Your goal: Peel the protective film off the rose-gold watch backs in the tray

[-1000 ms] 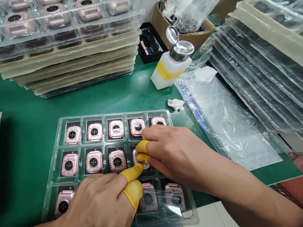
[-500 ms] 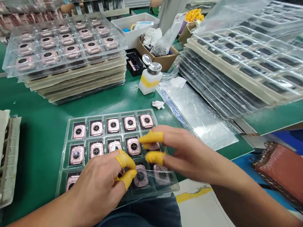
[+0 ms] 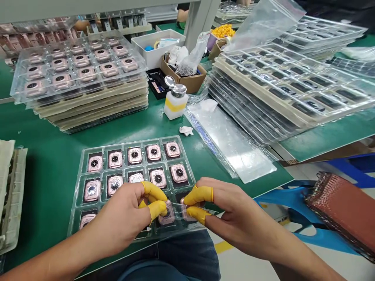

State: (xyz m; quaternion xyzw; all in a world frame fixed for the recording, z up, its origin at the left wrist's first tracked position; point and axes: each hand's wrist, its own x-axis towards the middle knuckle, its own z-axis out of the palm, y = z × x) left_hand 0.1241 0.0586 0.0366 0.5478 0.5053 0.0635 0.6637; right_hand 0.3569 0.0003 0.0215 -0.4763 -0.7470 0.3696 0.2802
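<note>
A clear plastic tray (image 3: 74, 210) lies before me, its pockets holding pink watch cases, such as one watch case (image 3: 179, 173), back side up on dark squares. My left hand (image 3: 129, 210), with yellow finger cots, pinches a clear plastic film (image 3: 176, 205) over the tray's front row. My right hand (image 3: 225, 212), also in yellow finger cots, has thumb and forefinger closed on the film's other side, above the front right pockets. The film is see-through, so its full outline is hard to make out. My left hand hides some of the front and middle pockets.
Stacked trays (image 3: 96, 91) of pink cases stand at the back left, and another tall tray stack (image 3: 249, 97) at the right. Between them are a white pump bottle (image 3: 175, 105), a cardboard box (image 3: 187, 80) and a crumpled tissue (image 3: 186, 130). A plastic bag (image 3: 243, 152) lies right of my tray.
My right hand has moved down from the middle row to the front right pockets and closed on the film. My left hand keeps its pinch. The view has shifted slightly.
</note>
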